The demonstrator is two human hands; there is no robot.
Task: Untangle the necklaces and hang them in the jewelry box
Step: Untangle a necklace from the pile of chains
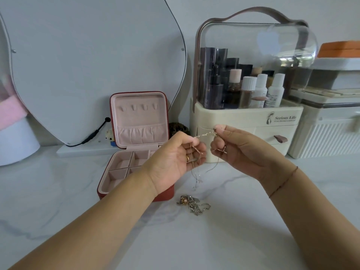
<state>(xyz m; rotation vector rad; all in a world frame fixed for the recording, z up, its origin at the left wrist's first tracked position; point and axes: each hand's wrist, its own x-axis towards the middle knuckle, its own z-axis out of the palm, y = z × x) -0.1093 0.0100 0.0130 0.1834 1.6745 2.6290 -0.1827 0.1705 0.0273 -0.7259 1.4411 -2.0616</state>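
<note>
**Both hands pinch one thin chain**

Left hand (175, 158) and right hand (239, 151) each pinch the gold necklace (204, 134), stretched between them above the table (253, 221) — loose ends dangle. Tangled pile (192, 204) lies on the table below — jewelry box (136, 117) open, just left.

The box (139, 114) sits open on the counter (253, 221), before the mirror (87, 65) and left of the organizer (245, 117), with a bin (327, 133) farther right. A heap (192, 204) of necklaces lies just right of the box's front; above it the left hand (175, 160) and right hand (239, 151) hold a chain (202, 135) between them.
</note>
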